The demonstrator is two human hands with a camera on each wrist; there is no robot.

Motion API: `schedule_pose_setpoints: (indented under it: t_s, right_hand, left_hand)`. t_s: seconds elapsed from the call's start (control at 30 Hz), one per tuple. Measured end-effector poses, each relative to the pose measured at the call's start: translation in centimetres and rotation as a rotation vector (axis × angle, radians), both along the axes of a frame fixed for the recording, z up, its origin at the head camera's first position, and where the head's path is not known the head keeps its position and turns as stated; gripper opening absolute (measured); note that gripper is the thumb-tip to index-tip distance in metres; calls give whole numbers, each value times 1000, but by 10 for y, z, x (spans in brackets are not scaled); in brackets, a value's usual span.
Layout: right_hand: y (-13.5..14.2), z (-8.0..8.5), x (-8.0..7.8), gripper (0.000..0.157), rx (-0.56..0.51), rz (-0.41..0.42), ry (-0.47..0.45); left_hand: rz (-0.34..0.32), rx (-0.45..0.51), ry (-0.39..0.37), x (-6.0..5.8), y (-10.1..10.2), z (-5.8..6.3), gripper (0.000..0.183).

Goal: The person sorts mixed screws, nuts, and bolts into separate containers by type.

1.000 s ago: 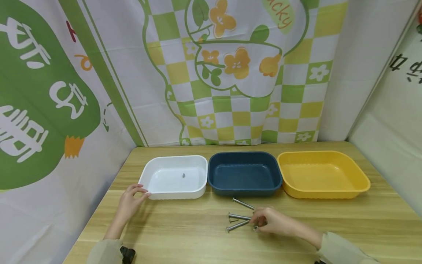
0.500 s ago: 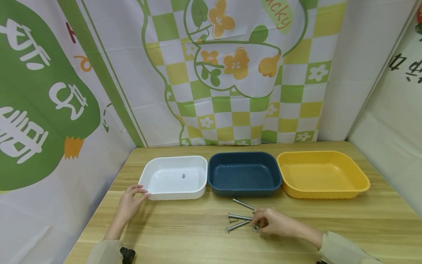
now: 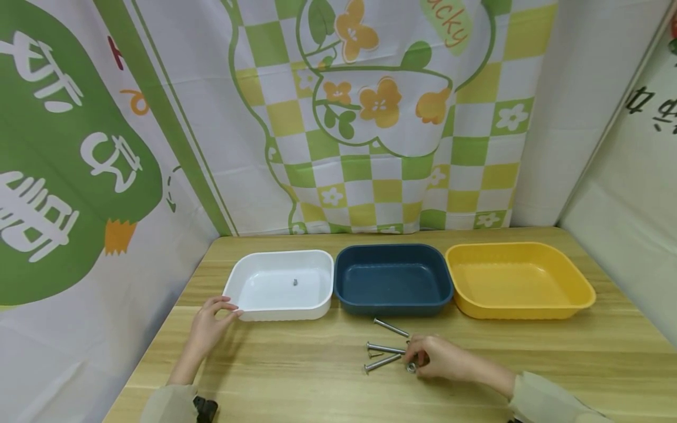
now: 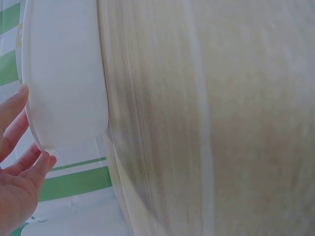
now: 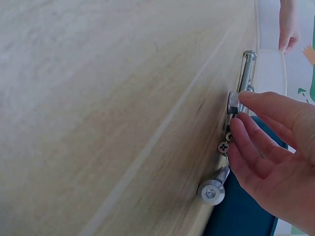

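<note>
Little has changed in the head view over the last second: more of the steel nut (image 3: 411,368) shows at the fingertips of the right hand (image 3: 441,359), and the left hand (image 3: 208,323) keeps holding the near-left rim of the white tray (image 3: 280,315). Three long steel bolts (image 3: 383,362) and a short screw (image 3: 375,355) lie left of the nut. Wood-grain tabletop (image 3: 296,376) runs wide between the hands; only a narrow strip backs the white, navy (image 3: 394,308) and yellow (image 3: 520,312) trays before the printed curtain (image 3: 370,194).

Left wrist view: fingertips and thumb grip the smooth, matte tray wall around its rounded corner.

Right wrist view: thumb and curled forefinger pinch the nut, near cross-slotted screw heads (image 5: 223,147); a thick, round bolt head (image 5: 211,191) with a recessed socket sits nearer the camera.
</note>
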State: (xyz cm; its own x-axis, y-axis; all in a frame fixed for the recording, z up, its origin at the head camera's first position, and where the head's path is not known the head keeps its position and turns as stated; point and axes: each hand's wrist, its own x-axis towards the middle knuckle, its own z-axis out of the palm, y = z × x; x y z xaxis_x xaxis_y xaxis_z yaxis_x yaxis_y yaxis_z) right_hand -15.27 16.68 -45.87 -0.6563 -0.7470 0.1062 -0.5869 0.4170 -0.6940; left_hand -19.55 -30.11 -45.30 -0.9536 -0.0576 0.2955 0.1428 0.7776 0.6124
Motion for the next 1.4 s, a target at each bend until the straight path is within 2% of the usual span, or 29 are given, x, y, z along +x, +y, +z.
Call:
schedule_pose_setpoints:
  t_s: [0.17,0.43,1.0,1.4]
  right_hand:
    - [0,-1,-1,19,-6,9,40]
    - [-2,-7,-2,20,17,4,102]
    - [-6,-8,-1,17,62,-18,86]
    - [-5,-10,0,14,47,-9,149]
  left_hand:
    - [-1,-5,26,-1,0,-1,17]
    - [3,0,6,-1,-1,-2,18]
    - [2,4,28,0,0,-1,17]
    - [-7,3,54,-1,0,-3,16]
